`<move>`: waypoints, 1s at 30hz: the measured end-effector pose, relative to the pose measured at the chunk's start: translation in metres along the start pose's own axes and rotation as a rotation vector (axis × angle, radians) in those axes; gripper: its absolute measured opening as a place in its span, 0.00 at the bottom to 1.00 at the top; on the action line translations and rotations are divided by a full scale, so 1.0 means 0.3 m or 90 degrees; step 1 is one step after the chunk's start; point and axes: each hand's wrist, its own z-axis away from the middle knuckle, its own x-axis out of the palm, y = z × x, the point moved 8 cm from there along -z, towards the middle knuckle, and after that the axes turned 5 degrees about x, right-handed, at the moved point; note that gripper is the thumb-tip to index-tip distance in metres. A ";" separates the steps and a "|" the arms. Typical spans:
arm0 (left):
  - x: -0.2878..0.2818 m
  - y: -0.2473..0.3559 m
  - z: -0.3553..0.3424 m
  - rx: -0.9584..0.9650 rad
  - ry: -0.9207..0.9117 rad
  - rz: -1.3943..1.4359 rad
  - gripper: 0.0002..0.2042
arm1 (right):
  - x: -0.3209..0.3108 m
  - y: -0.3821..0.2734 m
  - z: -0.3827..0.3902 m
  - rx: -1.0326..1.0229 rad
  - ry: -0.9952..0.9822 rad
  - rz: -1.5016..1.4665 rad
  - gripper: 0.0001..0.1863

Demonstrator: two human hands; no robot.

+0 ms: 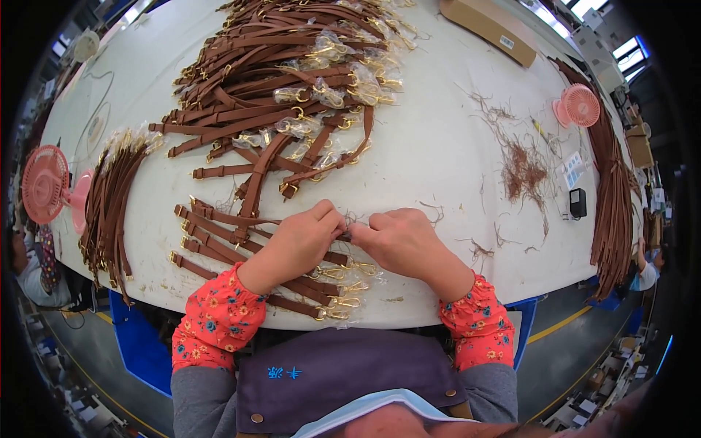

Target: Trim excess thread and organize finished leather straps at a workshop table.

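On the white tabletop point(438, 131), brown straps point(293, 305) bear gold-coloured clasps point(346, 301).

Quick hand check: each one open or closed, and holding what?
Left hand: closed in a pinch; anything held is too hidden to tell.
Right hand: also pinched closed; contents can't be told.

Blue lettering point(285, 372) on dark apron point(365, 365), barcode label point(507, 41) on carton point(482, 28)

Left hand point(303, 233) and right hand point(405, 241) close together, fingers point(339, 221) in tight pinches, forearms point(219, 317) well apart.
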 end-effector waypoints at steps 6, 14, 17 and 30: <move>0.009 0.004 -0.004 -0.002 -0.023 -0.038 0.04 | 0.002 0.000 -0.002 -0.008 -0.004 0.001 0.07; -0.178 -0.102 0.015 -0.212 0.092 0.034 0.04 | -0.003 0.097 0.008 0.194 -0.046 -0.187 0.13; -0.371 -0.072 0.034 -0.050 0.365 -0.370 0.12 | 0.063 0.058 0.022 0.163 -0.221 -0.249 0.17; -0.113 0.057 -0.063 0.116 0.107 -0.177 0.14 | 0.014 0.191 -0.063 0.261 -0.015 -0.460 0.15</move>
